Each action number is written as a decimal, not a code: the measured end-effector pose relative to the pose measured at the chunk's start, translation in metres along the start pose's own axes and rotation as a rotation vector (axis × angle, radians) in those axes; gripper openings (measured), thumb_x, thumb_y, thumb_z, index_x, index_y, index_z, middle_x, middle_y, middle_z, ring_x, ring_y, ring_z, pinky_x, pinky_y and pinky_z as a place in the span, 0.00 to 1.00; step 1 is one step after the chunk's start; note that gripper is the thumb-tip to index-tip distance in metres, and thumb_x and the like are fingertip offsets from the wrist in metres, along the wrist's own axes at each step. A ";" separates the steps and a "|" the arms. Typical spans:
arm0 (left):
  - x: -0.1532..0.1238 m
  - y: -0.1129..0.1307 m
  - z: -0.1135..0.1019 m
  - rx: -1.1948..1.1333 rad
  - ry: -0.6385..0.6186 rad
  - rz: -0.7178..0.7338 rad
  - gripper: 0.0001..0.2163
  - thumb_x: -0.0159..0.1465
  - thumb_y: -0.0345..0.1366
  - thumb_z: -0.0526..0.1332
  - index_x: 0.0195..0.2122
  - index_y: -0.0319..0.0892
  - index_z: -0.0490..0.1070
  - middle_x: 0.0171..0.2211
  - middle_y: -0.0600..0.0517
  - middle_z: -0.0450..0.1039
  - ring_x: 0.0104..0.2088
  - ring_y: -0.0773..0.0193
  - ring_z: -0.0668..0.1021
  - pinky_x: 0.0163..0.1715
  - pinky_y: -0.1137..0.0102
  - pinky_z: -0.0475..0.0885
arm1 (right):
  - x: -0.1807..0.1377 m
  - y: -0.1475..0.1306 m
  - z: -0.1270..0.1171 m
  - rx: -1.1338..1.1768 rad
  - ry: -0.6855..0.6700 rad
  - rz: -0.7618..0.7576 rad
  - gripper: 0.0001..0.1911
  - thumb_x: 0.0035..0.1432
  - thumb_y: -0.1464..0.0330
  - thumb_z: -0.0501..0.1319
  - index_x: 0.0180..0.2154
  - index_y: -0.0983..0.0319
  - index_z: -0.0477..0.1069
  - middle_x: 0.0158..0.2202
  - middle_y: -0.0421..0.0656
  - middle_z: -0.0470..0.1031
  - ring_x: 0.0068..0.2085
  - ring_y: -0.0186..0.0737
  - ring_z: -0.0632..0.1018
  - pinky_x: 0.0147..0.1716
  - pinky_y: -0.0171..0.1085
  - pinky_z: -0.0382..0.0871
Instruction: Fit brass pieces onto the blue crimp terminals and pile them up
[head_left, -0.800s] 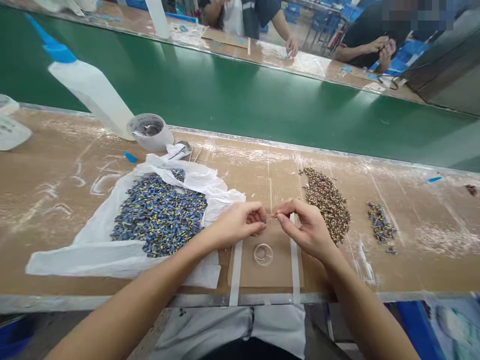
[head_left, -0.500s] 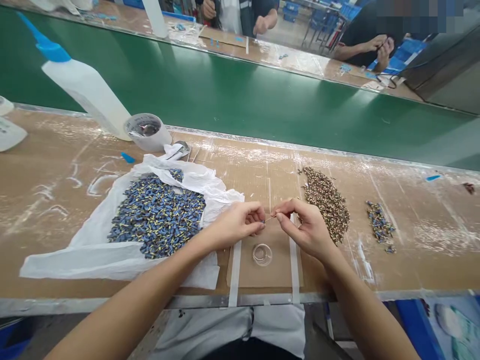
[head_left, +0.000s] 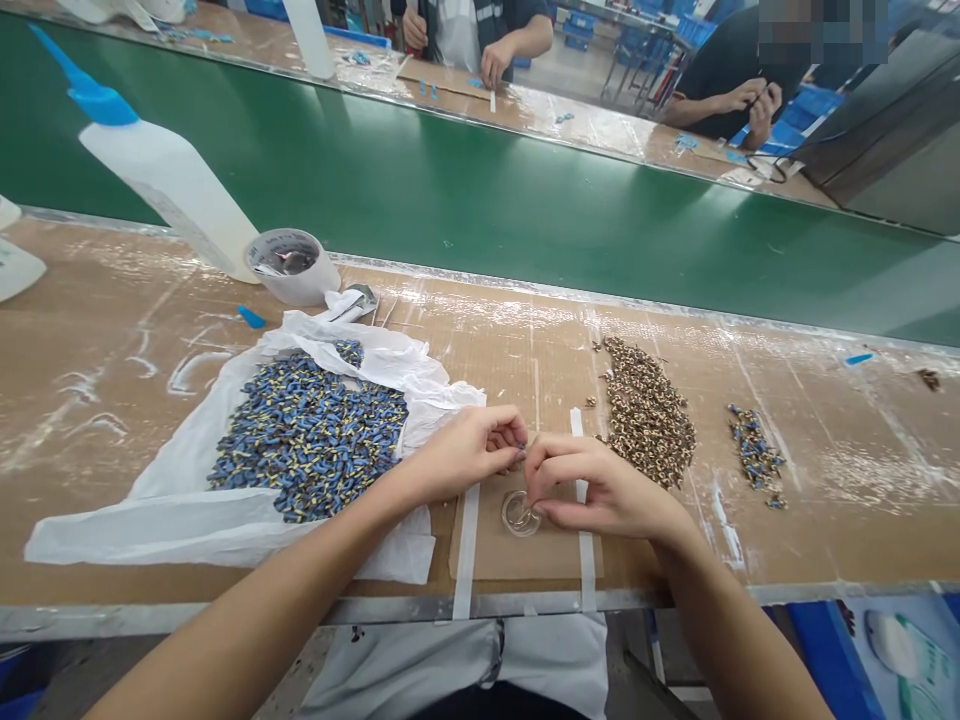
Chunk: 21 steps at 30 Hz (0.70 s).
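My left hand (head_left: 484,445) is closed in a pinch on a small blue piece (head_left: 521,447), mostly hidden by the fingertips. My right hand (head_left: 585,488) pinches a thin stick (head_left: 529,510), its fingers at the rim of a small clear round cup (head_left: 517,522). This cup stands on a cardboard mat (head_left: 495,560) between two strips of white tape. Left of my hands, a large heap of small blue and yellow pieces (head_left: 307,435) lies on a crumpled white sheet (head_left: 150,525). To the right spreads a pile of small brown and gold pieces (head_left: 649,415).
A smaller blue-brown cluster (head_left: 754,445) lies farther right. At the back left are a white bottle with a blue nozzle (head_left: 169,190) and a tape roll (head_left: 300,280) with things inside. Beyond the green divider (head_left: 465,190), two people work at another bench.
My right hand has come down and slightly left, from beside the left fingertips to the clear cup. My left hand keeps its pinch almost in place.
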<state>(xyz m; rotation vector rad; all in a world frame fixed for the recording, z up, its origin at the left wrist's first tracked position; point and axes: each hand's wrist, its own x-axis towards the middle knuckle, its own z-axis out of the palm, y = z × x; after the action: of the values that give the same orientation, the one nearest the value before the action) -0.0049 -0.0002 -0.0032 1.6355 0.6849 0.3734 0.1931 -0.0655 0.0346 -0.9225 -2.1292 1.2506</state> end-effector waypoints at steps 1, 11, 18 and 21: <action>0.000 0.000 0.000 0.005 0.001 -0.002 0.03 0.60 0.28 0.57 0.35 0.39 0.69 0.29 0.54 0.72 0.29 0.68 0.74 0.30 0.73 0.68 | 0.001 -0.001 0.001 -0.010 -0.013 0.004 0.03 0.59 0.74 0.61 0.35 0.61 0.73 0.37 0.42 0.72 0.40 0.36 0.75 0.42 0.37 0.70; 0.000 0.003 -0.001 0.029 0.007 -0.052 0.02 0.61 0.32 0.59 0.35 0.40 0.68 0.28 0.53 0.72 0.30 0.66 0.75 0.31 0.71 0.69 | -0.025 0.029 -0.044 -0.402 0.608 0.400 0.06 0.63 0.67 0.58 0.38 0.60 0.73 0.34 0.43 0.76 0.32 0.39 0.75 0.33 0.38 0.68; 0.002 0.004 0.000 0.037 0.013 -0.068 0.03 0.61 0.34 0.59 0.35 0.40 0.67 0.27 0.54 0.72 0.29 0.67 0.75 0.30 0.72 0.70 | -0.025 0.058 -0.050 -0.621 0.582 0.463 0.10 0.61 0.72 0.57 0.41 0.59 0.75 0.40 0.44 0.76 0.36 0.40 0.76 0.37 0.39 0.68; 0.002 0.005 0.000 0.028 0.020 -0.080 0.04 0.61 0.34 0.59 0.35 0.40 0.68 0.27 0.53 0.72 0.29 0.66 0.76 0.29 0.72 0.70 | -0.019 0.061 -0.043 -0.679 0.523 0.466 0.11 0.60 0.73 0.57 0.41 0.59 0.76 0.39 0.44 0.75 0.38 0.43 0.76 0.39 0.40 0.68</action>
<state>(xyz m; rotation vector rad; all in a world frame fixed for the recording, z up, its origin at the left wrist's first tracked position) -0.0020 0.0008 0.0016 1.6269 0.7713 0.3241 0.2545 -0.0350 -0.0019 -1.8731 -1.9581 0.3384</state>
